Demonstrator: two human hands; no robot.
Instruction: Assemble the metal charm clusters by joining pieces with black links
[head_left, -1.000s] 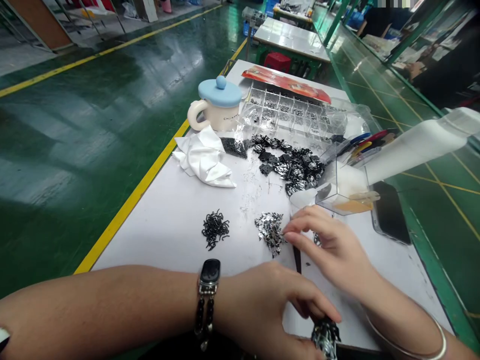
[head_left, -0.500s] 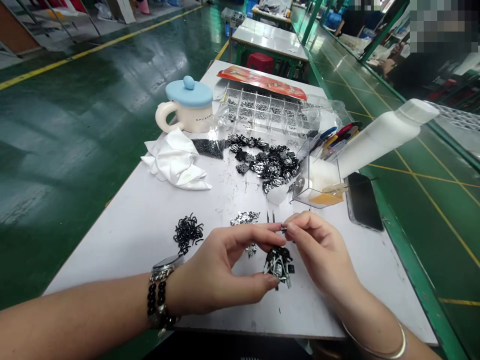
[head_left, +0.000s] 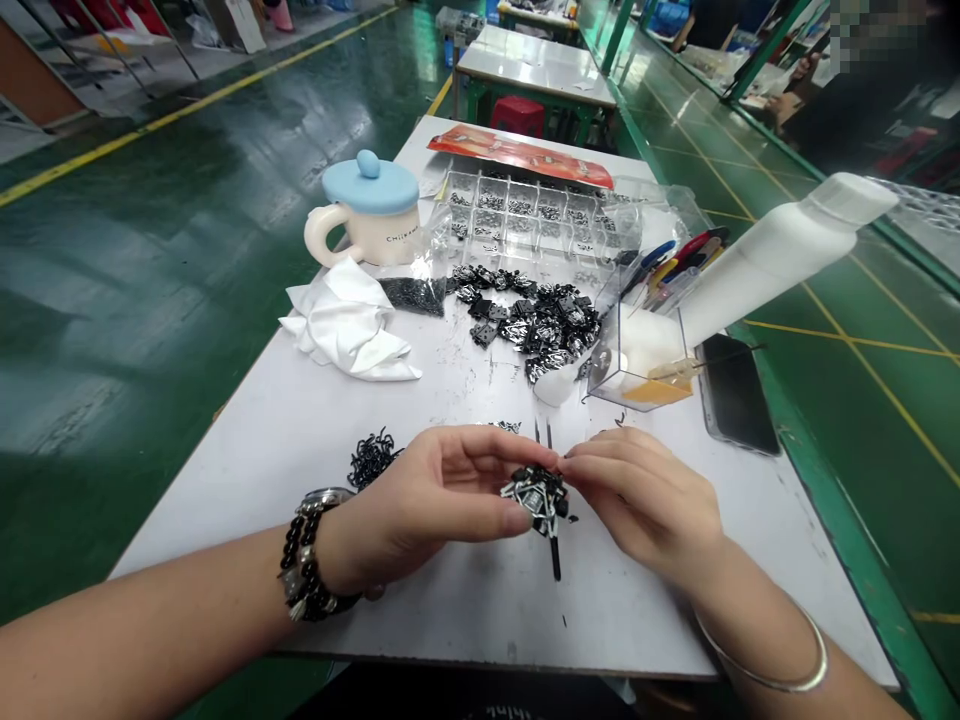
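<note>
Handwork on small parts at a white-topped table, seen from the head. The left hand is clamped on a black-and-silver cluster of parts, thumb in front and fingers behind, raised near the table's near edge. The right hand meets it at the far side of the cluster, fingertips bunched beside the left index fingertip; whether they close on a small piece cannot be told. The work appears to be in mid-course: the cluster is in hand, while a pile of black hooks and a partly hidden pile of silver pieces lie loose and, by appearance, unused. A heap of black-and-silver parts lies farther back; whether these are finished or waiting is not shown. Dark tweezers, as they seem to be, lie beneath the hands. Edges and room: white surface shows between the hands and the near edge, and a wider stretch runs from the hooks to the left edge. Toward the back, a crumpled white cloth, the heap and a clear pen holder bound the working area; a phone lies close to the right edge, and a tilted white bottle reaches above it, narrowing clearance on that side.
</note>
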